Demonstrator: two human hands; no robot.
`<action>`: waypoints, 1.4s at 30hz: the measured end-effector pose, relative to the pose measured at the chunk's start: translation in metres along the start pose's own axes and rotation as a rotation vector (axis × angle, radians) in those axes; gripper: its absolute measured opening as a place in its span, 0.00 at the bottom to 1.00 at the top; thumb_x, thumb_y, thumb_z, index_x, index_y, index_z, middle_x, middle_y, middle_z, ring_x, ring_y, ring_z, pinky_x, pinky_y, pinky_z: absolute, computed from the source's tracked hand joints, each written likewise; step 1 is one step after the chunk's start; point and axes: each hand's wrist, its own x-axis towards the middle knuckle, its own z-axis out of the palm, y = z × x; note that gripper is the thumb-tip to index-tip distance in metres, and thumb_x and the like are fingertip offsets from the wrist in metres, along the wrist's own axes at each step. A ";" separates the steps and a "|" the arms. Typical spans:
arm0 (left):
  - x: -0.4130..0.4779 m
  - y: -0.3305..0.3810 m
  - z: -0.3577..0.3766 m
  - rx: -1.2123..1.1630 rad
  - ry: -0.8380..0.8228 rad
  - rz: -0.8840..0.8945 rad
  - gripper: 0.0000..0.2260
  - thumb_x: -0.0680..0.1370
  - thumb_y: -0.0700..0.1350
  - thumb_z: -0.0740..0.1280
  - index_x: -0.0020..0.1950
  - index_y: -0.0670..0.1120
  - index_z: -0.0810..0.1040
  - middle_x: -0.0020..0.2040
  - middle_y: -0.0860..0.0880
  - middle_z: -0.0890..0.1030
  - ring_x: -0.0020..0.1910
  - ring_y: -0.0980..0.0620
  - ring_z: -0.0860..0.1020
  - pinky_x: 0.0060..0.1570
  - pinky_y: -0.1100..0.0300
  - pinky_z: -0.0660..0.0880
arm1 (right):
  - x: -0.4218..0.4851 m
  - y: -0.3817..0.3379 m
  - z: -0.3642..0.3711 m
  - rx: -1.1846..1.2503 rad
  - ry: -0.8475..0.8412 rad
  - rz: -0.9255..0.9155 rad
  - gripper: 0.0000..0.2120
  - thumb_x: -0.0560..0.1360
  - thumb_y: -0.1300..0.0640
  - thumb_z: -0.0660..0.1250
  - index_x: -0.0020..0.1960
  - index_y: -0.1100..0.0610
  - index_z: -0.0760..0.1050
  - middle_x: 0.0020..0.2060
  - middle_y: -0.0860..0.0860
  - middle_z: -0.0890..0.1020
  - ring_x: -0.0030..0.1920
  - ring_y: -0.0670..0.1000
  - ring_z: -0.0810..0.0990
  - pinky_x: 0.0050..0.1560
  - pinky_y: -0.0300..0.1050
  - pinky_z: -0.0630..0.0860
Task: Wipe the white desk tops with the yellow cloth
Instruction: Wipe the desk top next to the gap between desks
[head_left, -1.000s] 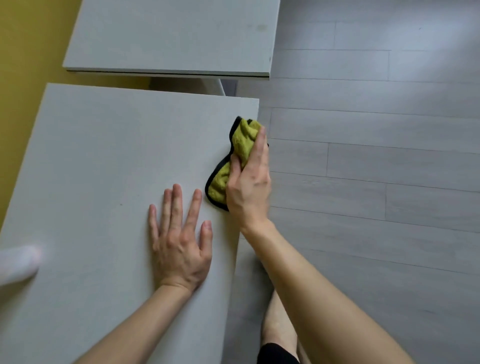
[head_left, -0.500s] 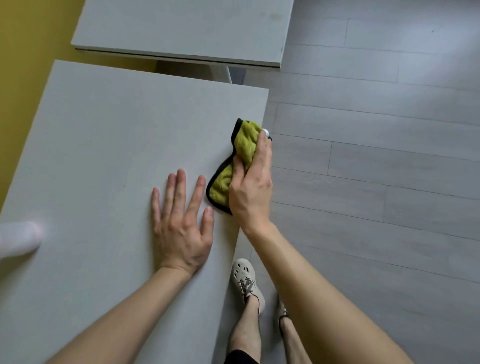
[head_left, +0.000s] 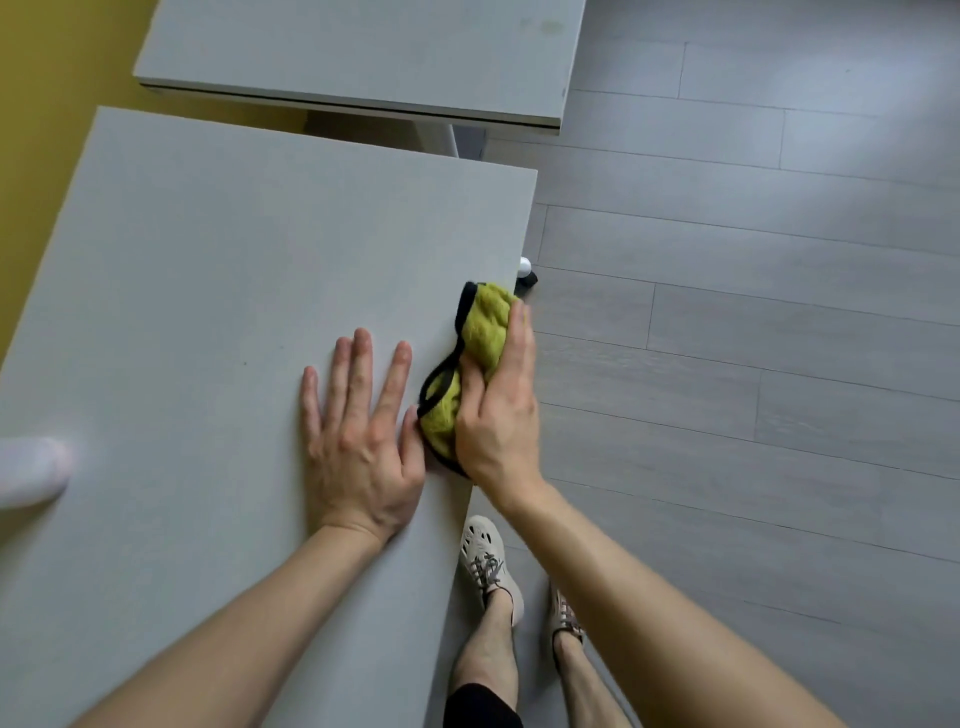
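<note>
The yellow cloth (head_left: 485, 327), edged in black, lies bunched on the right edge of the near white desk top (head_left: 234, 286). My right hand (head_left: 498, 415) holds it there, thumb on the desk side and fingers running along the edge over the cloth. My left hand (head_left: 358, 441) rests flat on the desk with spread fingers, its thumb side touching the cloth's near end. A second white desk top (head_left: 363, 52) stands beyond, separated by a narrow gap.
A blurred white object (head_left: 31, 470) sits at the desk's left edge. A yellow wall (head_left: 47, 104) borders the left. Grey plank floor (head_left: 753, 364) spreads to the right. My feet in pale shoes (head_left: 485, 561) stand beside the desk; a desk foot (head_left: 525, 273) shows beyond the cloth.
My right hand has slid the cloth toward me along the desk's right edge, ending against my left hand. The left hand has stayed flat in place.
</note>
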 end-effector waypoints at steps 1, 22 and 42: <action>0.001 0.000 0.000 -0.001 0.000 -0.002 0.28 0.85 0.52 0.58 0.87 0.50 0.65 0.88 0.42 0.59 0.88 0.42 0.57 0.82 0.30 0.56 | 0.012 -0.002 -0.001 -0.012 -0.007 0.018 0.34 0.86 0.54 0.61 0.88 0.55 0.51 0.87 0.54 0.57 0.84 0.52 0.59 0.74 0.32 0.58; 0.006 -0.004 -0.003 -0.230 0.048 -0.011 0.26 0.80 0.55 0.63 0.75 0.46 0.80 0.83 0.42 0.71 0.85 0.42 0.65 0.85 0.34 0.51 | 0.074 -0.016 -0.010 0.003 -0.069 0.121 0.37 0.87 0.56 0.61 0.89 0.50 0.45 0.86 0.52 0.58 0.82 0.55 0.64 0.74 0.48 0.64; -0.131 -0.055 -0.038 -0.063 -0.102 0.198 0.29 0.84 0.56 0.61 0.85 0.52 0.69 0.88 0.45 0.62 0.88 0.44 0.58 0.83 0.32 0.55 | -0.021 -0.003 0.006 -0.116 0.068 -0.011 0.32 0.85 0.58 0.59 0.87 0.48 0.57 0.87 0.51 0.57 0.84 0.49 0.58 0.72 0.36 0.61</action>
